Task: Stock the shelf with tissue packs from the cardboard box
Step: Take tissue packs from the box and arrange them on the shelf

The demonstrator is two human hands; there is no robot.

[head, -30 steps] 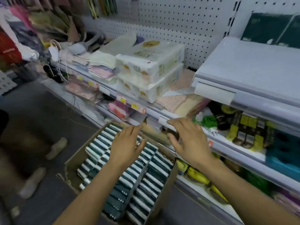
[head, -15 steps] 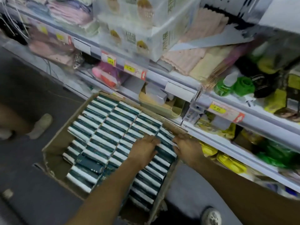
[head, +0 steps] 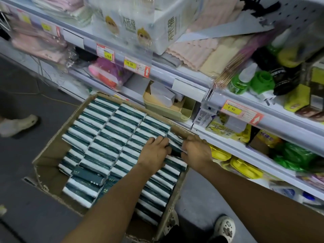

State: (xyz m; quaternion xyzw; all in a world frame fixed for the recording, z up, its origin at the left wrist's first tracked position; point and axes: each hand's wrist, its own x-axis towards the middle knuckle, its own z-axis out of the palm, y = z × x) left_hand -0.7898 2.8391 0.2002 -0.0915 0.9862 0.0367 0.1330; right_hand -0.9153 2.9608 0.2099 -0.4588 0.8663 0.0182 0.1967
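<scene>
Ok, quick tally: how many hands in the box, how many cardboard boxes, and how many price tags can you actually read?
Hands in the box: 2 (left hand, right hand)
Cardboard box: 1
Readable price tags: 3 (10.8, 10.00, 9.90)
Total: 6
Tissue packs: not counted, many are hidden.

Price tags along the shelf rails: a yellow tag (head: pixel 108 56) reads 10.8, the next yellow tag (head: pixel 130 64) says 10 00, and further right on the lower rail a yellow tag (head: pixel 231 108) shows 9 90. The white tissue bundle (head: pixel 130 26) above carries Chinese characters, too blurred to read surely.
</scene>
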